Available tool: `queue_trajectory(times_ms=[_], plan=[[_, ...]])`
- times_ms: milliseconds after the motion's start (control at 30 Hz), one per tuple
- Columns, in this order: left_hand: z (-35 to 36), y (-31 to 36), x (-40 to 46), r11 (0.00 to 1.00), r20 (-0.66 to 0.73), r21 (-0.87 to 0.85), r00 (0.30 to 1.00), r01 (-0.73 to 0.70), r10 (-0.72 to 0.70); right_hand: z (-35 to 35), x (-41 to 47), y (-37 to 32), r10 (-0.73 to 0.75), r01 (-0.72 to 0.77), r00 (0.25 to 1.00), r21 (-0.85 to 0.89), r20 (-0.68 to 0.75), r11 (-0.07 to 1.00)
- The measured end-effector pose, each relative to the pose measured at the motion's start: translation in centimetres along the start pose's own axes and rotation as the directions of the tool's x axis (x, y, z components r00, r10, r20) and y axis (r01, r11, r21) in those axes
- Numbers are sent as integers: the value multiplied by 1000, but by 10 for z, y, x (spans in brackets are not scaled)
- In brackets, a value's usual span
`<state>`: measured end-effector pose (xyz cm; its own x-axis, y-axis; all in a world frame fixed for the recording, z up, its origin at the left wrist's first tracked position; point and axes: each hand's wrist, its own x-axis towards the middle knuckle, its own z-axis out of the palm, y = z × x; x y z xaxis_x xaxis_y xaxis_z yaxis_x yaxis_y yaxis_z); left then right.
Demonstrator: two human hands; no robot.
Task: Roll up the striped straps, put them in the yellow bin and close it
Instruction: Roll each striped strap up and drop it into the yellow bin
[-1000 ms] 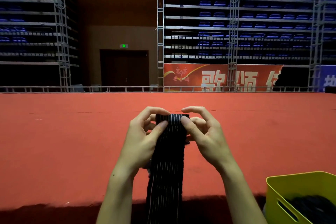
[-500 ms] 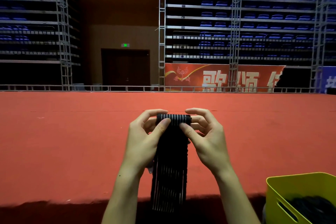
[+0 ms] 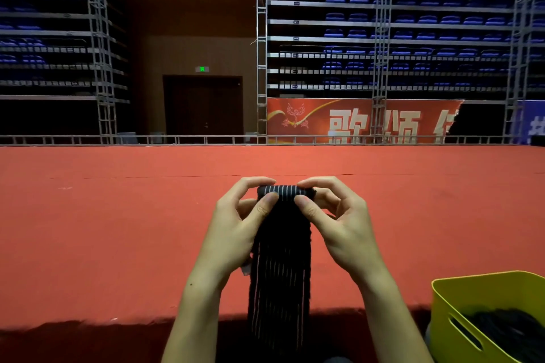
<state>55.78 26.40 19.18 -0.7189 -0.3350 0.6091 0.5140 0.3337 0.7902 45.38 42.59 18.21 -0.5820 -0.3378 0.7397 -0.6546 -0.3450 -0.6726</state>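
A black strap with thin pale stripes (image 3: 280,274) hangs down in front of me, its top end wound into a small roll. My left hand (image 3: 236,233) pinches the roll's left end between thumb and fingers. My right hand (image 3: 339,227) pinches the right end the same way. The loose tail drops below the red stage edge. A yellow bin (image 3: 460,300) stands open at the lower right with dark straps (image 3: 513,330) inside; no lid is in view.
A red carpeted stage (image 3: 118,230) stretches ahead to a low metal rail (image 3: 147,140). Beyond it are metal truss towers, tiers of blue seats, a dark door and a red banner (image 3: 339,121).
The roll at the top has grown thicker and the hanging tail has become shorter, its lower end rising. Both hands stay in about the same place.
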Motion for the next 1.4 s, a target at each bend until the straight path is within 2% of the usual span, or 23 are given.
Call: queue_trajectory(times_ms=[167,367,500,667,933,1167,1300,1400], plan=[[1,-5,1,999,-58,-33,998,-35,33,4,-2,7,-12,12,1000,-21,4,1000],[-3,-9,2,998,-116,7,991,-63,63,3,-5,6,103,-103,994,28,23,994],[-4,-8,-2,996,-57,32,995,-81,83,4,-5,7,86,-87,996,40,36,995],[-3,-7,-6,999,1,-29,1000,20,-20,2,-6,8,30,-32,999,75,33,997],[-1,-8,-8,998,-34,-61,999,31,-33,7,-13,15,47,-47,999,10,-11,999],[-6,-10,-11,997,2,-73,1000,21,-21,5,-17,14,157,-161,986,110,49,981],[-2,-12,-11,1000,24,17,999,-25,24,3,-15,19,117,-119,993,108,24,987],[-2,-13,-11,1000,10,-10,1000,26,-26,1,-17,20,92,-93,996,113,12,989]])
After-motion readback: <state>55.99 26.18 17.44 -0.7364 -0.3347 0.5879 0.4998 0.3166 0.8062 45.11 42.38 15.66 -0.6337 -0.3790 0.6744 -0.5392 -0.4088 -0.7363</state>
